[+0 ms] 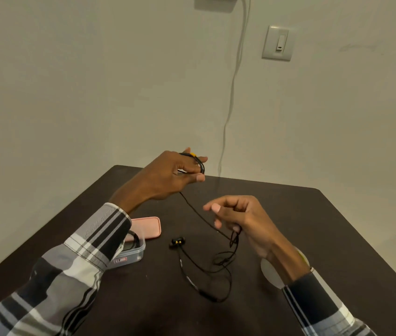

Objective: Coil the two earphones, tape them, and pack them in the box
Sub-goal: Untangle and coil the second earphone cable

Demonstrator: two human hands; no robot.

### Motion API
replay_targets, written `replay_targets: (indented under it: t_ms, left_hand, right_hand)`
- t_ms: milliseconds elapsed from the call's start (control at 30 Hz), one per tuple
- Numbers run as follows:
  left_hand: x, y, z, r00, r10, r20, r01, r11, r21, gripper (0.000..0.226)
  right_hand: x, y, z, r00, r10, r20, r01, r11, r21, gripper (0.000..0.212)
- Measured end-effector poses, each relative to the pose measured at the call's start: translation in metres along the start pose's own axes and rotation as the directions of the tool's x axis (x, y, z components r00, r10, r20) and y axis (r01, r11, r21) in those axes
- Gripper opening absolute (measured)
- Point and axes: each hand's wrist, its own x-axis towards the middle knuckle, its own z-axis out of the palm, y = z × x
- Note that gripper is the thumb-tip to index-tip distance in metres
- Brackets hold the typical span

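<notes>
A black earphone cable [199,212] is stretched on a slant across the middle of the frame, its long axis running from the upper left down to the lower right. Its upper end is wound in small loops around the fingers of the left hand [175,175], which is raised above the far part of the table; a yellow-tipped part is seen at the top of those loops. The lower end is pinched by the curled fingers of the right hand [243,221], right of centre. Below that hand the rest of the cable falls in loose tangles onto the table [325,226], with the two earbuds [177,241] lying side by side at centre, pointing left, and an inline remote [207,297] lying lower down.

At the lower left, a clear plastic box [133,254] is partly hidden by the checked left sleeve [70,270]. A coil of black cable [133,238] is seen inside it. Its pink lid [147,226] lies flat just behind it, touching or nearly touching.

A pale round object [270,271] is partly covered by the right wrist; what it is cannot be told.

The table is dark brown and set against a plain pale wall. A wall switch [278,42] is mounted at the upper right, and a pale wire [234,76] hangs down the wall to the table's far edge.
</notes>
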Motion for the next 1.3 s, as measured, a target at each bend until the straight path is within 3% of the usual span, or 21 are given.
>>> replay_targets:
  t_ms: [133,333,400,500,633,767,867,1000,1133,1300]
  left_hand:
    - [0.000,-0.014,-0.004,0.998,0.053,-0.044,-0.048,0.993,0.108,0.013]
    - [0.000,-0.017,-0.010,0.999,0.034,-0.040,-0.026,0.983,0.182,0.018]
    - [0.001,-0.017,-0.009,0.999,-0.023,-0.033,0.031,0.971,0.235,0.020]
    - [0.000,-0.013,-0.008,0.986,-0.165,0.018,0.146,0.916,0.374,0.018]
    - [-0.001,-0.017,-0.005,0.976,-0.211,0.054,0.167,0.884,0.436,0.020]
    - [-0.006,-0.034,-0.003,0.989,-0.115,-0.092,0.141,0.921,0.362,0.014]
    - [-0.007,-0.032,-0.001,0.984,-0.141,-0.105,0.170,0.920,0.354,0.019]
    - [-0.013,-0.026,-0.002,0.978,-0.209,0.006,0.203,0.959,0.196,0.017]
    - [-0.017,-0.023,0.001,0.944,-0.287,0.161,0.259,0.950,0.173,0.021]
    - [-0.025,-0.005,-0.002,0.886,-0.209,0.413,0.306,0.934,-0.184,0.012]
  right_hand:
    - [-0.002,-0.002,-0.012,0.999,0.028,-0.026,-0.029,0.998,-0.055,0.015]
    - [0.002,0.003,-0.020,0.999,0.035,-0.031,-0.045,0.889,-0.455,0.015]
    - [0.005,0.005,-0.019,0.998,0.007,-0.064,-0.045,0.797,-0.602,0.025]
    - [0.006,0.002,-0.015,0.985,-0.096,-0.140,-0.041,0.664,-0.746,0.022]
    - [0.009,-0.001,-0.019,0.937,-0.246,-0.246,-0.045,0.614,-0.788,0.025]
    - [0.011,-0.002,-0.027,0.901,-0.344,-0.264,-0.011,0.591,-0.806,0.018]
    - [0.011,-0.003,-0.031,0.880,-0.394,-0.265,0.021,0.590,-0.807,0.008]
    - [0.013,-0.003,-0.041,0.849,-0.432,-0.305,0.037,0.623,-0.781,0.008]
    - [0.021,-0.004,-0.047,0.806,-0.520,-0.281,0.098,0.586,-0.804,0.009]
    - [0.036,0.008,-0.053,0.782,-0.535,-0.321,0.012,0.528,-0.849,0.011]
